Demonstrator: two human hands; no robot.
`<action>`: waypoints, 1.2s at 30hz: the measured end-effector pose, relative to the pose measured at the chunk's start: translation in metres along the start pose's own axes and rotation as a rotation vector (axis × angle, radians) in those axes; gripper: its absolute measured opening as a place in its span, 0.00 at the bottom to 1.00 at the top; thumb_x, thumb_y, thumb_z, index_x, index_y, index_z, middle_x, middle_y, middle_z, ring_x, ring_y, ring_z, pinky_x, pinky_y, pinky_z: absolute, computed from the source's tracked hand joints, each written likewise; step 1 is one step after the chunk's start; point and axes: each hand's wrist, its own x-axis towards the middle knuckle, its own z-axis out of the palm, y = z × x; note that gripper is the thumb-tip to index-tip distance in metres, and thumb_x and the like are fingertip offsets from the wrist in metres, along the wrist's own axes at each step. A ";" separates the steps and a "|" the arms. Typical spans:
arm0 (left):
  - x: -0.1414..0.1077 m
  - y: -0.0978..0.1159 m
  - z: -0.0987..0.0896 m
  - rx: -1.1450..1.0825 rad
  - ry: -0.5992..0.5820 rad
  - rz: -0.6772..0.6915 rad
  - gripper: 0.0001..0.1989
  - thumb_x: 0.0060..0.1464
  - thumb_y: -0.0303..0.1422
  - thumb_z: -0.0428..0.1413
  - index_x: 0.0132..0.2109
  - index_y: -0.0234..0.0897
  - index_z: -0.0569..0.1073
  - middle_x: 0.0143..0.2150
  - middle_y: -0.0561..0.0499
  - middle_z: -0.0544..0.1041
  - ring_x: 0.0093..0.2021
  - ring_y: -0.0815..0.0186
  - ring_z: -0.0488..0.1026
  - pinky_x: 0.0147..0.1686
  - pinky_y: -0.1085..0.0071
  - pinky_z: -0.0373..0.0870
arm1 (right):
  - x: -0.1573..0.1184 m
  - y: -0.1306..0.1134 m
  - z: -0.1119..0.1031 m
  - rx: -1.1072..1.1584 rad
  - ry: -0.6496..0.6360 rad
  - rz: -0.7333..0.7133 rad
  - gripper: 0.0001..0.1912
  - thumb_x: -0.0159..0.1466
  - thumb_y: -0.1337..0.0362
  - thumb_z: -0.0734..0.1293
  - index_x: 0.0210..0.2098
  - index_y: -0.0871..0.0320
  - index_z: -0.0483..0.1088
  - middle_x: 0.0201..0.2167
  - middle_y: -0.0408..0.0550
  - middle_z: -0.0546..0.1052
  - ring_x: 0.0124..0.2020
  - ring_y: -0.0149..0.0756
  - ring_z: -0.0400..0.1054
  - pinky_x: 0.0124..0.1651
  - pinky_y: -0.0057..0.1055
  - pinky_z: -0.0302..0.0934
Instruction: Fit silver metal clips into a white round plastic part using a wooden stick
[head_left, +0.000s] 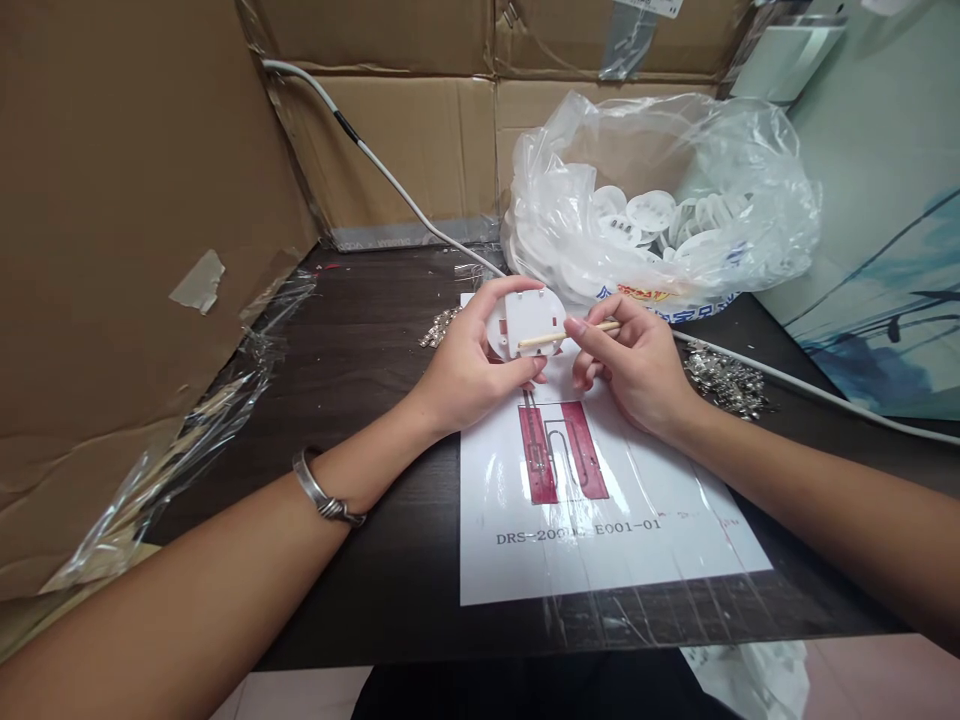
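My left hand [480,350] grips a round white plastic disc [531,312] by its edge, fingers above and thumb below. The disc has small rectangular slots and a raised square middle. Between the thumb and fingers of my right hand [630,350] is a thin wooden stick [566,335]. The stick lies across the lower part of the disc, its rounded tip near the disc's lower left; whether it touches the surface I cannot tell. Under both hands lies a printed sheet [555,560] with a red and white drawing, covered by clear film.
A clear plastic bag [555,220] full of white discs [651,211] stands at the back right. Small metal parts lie in a pile [724,382] on the right and a smaller pile [439,327] behind my left hand. A white cable [420,215] crosses the dark table [360,330]. Cardboard [142,200] walls the left.
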 end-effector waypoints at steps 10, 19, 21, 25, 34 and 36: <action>-0.001 0.002 0.000 0.003 0.022 -0.044 0.28 0.44 0.27 0.65 0.52 0.45 0.65 0.39 0.53 0.74 0.32 0.62 0.77 0.29 0.62 0.79 | -0.001 0.000 -0.001 0.008 -0.041 0.022 0.20 0.54 0.55 0.76 0.28 0.54 0.61 0.13 0.35 0.69 0.13 0.28 0.64 0.18 0.26 0.60; -0.001 0.002 0.000 0.030 0.066 -0.042 0.31 0.42 0.30 0.68 0.52 0.43 0.66 0.43 0.50 0.76 0.39 0.58 0.78 0.31 0.64 0.80 | -0.002 -0.003 0.002 -0.030 0.002 -0.025 0.20 0.52 0.56 0.77 0.26 0.56 0.62 0.19 0.39 0.74 0.14 0.25 0.64 0.17 0.25 0.59; -0.001 0.003 0.000 0.004 0.053 -0.060 0.30 0.44 0.32 0.68 0.53 0.43 0.66 0.43 0.50 0.76 0.39 0.58 0.79 0.32 0.63 0.80 | -0.002 -0.002 0.002 -0.046 0.007 -0.027 0.20 0.53 0.56 0.77 0.26 0.56 0.62 0.18 0.38 0.74 0.14 0.25 0.63 0.16 0.25 0.58; -0.001 0.003 0.000 -0.059 0.020 -0.107 0.26 0.49 0.33 0.66 0.53 0.44 0.64 0.42 0.51 0.78 0.36 0.58 0.80 0.30 0.65 0.80 | -0.002 -0.002 0.002 -0.073 0.031 -0.025 0.20 0.53 0.56 0.77 0.26 0.56 0.62 0.17 0.37 0.72 0.14 0.24 0.62 0.16 0.24 0.58; 0.003 0.001 -0.001 -0.082 0.024 -0.149 0.25 0.48 0.31 0.66 0.51 0.45 0.65 0.40 0.53 0.79 0.34 0.59 0.80 0.25 0.68 0.79 | -0.003 -0.004 0.004 -0.088 0.039 -0.022 0.21 0.52 0.55 0.77 0.25 0.56 0.61 0.16 0.37 0.70 0.13 0.23 0.59 0.15 0.25 0.55; 0.004 0.001 -0.001 -0.089 0.022 -0.151 0.25 0.47 0.31 0.66 0.51 0.44 0.65 0.38 0.53 0.79 0.33 0.60 0.80 0.25 0.69 0.78 | -0.003 -0.005 0.004 -0.096 0.040 -0.017 0.21 0.52 0.55 0.77 0.25 0.56 0.61 0.15 0.37 0.69 0.13 0.23 0.59 0.15 0.25 0.55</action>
